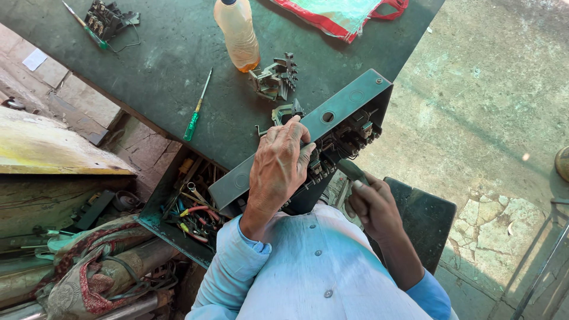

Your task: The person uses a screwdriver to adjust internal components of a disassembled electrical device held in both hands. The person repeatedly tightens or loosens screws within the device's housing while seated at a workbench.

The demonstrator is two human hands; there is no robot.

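Note:
A grey-green metal switch box [332, 112] is tipped on its side at the near edge of the dark workbench [172, 53], its open face with black electrical parts [347, 139] turned toward me. My left hand [278, 169] lies over the box's upper wall, fingers curled on its rim. My right hand [373, 204] grips the green handle of a tool [351, 170], whose tip points into the box's inside; the tip is hidden.
On the bench lie a green-handled screwdriver [194, 112], a plastic bottle with amber liquid [238, 35], loose grey switch parts [274, 78], another black assembly [105, 19] and a red-edged bag [341, 15]. An open drawer of tools [192, 207] sits below left. A dark stool [424, 216] is at right.

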